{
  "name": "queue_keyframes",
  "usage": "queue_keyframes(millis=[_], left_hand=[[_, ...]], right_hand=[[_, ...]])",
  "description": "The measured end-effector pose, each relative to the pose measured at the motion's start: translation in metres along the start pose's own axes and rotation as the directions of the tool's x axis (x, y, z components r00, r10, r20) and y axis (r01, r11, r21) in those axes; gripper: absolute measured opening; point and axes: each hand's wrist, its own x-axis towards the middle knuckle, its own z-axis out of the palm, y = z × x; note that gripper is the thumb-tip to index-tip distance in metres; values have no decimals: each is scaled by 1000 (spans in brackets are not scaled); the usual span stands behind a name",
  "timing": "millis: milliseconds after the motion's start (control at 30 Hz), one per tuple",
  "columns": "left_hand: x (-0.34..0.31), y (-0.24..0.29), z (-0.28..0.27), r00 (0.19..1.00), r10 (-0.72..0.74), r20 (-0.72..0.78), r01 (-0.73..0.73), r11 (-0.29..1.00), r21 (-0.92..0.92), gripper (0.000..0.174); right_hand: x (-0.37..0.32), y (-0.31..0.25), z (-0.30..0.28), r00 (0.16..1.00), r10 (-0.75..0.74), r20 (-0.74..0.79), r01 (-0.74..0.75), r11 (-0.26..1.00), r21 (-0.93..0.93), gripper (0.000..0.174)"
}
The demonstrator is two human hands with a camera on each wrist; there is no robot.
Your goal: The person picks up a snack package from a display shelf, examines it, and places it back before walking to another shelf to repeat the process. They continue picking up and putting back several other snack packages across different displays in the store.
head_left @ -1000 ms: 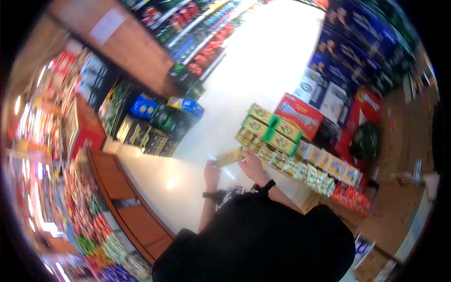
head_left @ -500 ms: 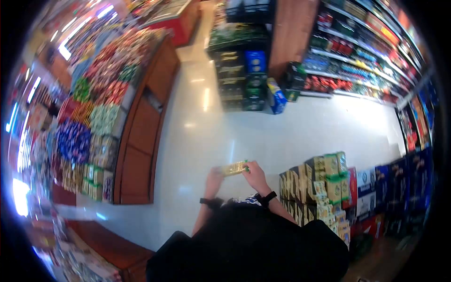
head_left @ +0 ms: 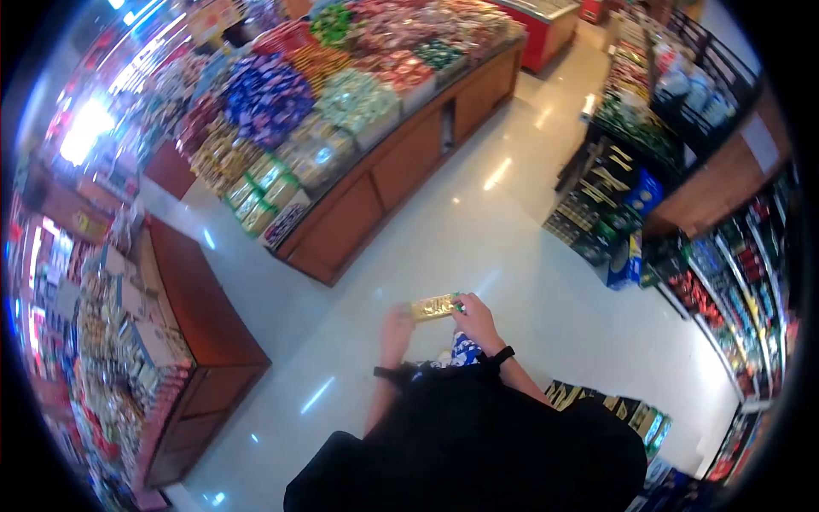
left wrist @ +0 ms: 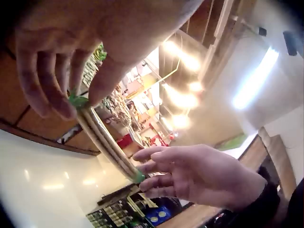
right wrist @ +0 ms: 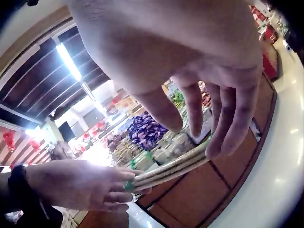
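A flat, oblong gold packet [head_left: 433,307] with green ends is held out in front of the body in the head view. My left hand [head_left: 397,333], somewhat blurred, grips its left end. At the other end, the fingers of my right hand [head_left: 478,322] pinch the green edge. Seen from the left wrist, the packet [left wrist: 107,142] is edge-on and looks like layered thin bars, with the left thumb and fingers at one green tip. The right wrist view shows the packet [right wrist: 171,168] stretching between both hands. Each wrist wears a black band.
A long wooden counter [head_left: 384,205] heaped with wrapped sweets runs across the upper left. Another wooden counter [head_left: 205,316] with packaged goods stands at left. Stacked boxes [head_left: 597,205] and drink shelves [head_left: 725,282] line the right. Shiny pale floor [head_left: 341,350] lies between them.
The head view has swung left, so the sweets counter and left counter have come into fuller view and the stacked boxes have slid down and right. Both hands keep hold of the packet.
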Motion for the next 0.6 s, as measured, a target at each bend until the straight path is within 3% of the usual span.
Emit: queue_keyframes(millis=[167,367,467,567,600], left_hand=[[36,-37,-42,981,-60,-185,87,986,141,47],[120,-7,-106,951,-215,-221,242,965,102,47],[177,-2,-155,949,-166,-269,202,973,110,50],[229,9,-197,924,-153,-350,137,988,-71,54],[240,18,-212,902,11,-432,64,985,159,57]], right_hand=[[80,-27,59,979,-152,136,157,987,-21,19],[201,-69,125,947,-253,200,265,964,-35,19],[270,-111,157,929,-318,188,322,947,9,19],[345,-140,206,888,-439,134,441,897,20,18],[352,-146,225,873,-469,134,471,882,24,18]])
